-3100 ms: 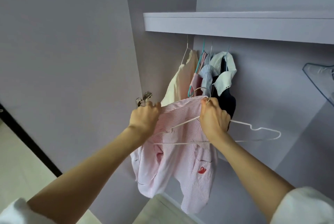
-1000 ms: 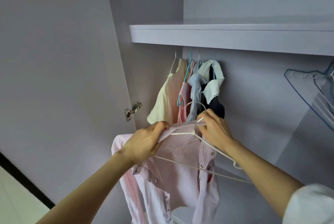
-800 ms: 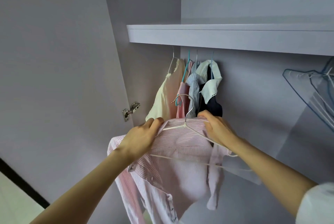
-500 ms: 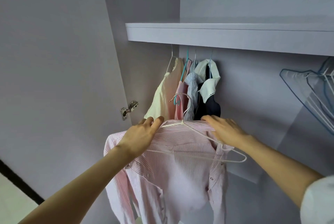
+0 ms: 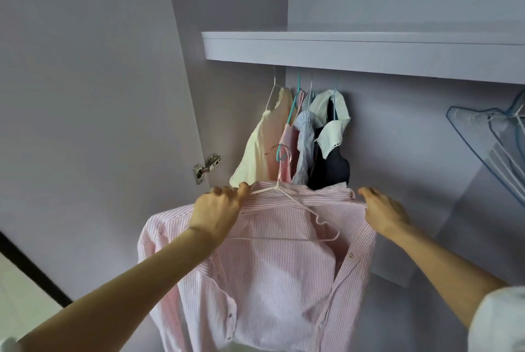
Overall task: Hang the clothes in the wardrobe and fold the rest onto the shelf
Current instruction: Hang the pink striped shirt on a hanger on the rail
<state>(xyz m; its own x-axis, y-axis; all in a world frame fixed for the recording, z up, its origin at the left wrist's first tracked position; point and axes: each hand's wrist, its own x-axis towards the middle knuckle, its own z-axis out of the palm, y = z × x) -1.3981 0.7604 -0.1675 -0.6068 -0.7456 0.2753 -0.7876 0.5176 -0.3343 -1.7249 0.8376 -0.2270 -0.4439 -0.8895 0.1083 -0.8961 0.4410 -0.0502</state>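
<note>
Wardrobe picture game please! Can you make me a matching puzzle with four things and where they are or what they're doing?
Things:
1. striped pink shirt
2. left hand
3. empty blue hangers
4. navy garment with white collar

Places or states:
A. hanging under the shelf, far right
B. draped on a white wire hanger, not yet on the rail
C. hanging rightmost in the group of clothes
D. gripping the shirt's shoulder

Pairs: 1-B, 2-D, 3-A, 4-C

This is the inside of a home wardrobe with pale lilac walls. A lilac wooden shelf (image 5: 369,53) crosses above hanging small garments (image 5: 298,138), and a metal door hinge (image 5: 206,168) shows.
</note>
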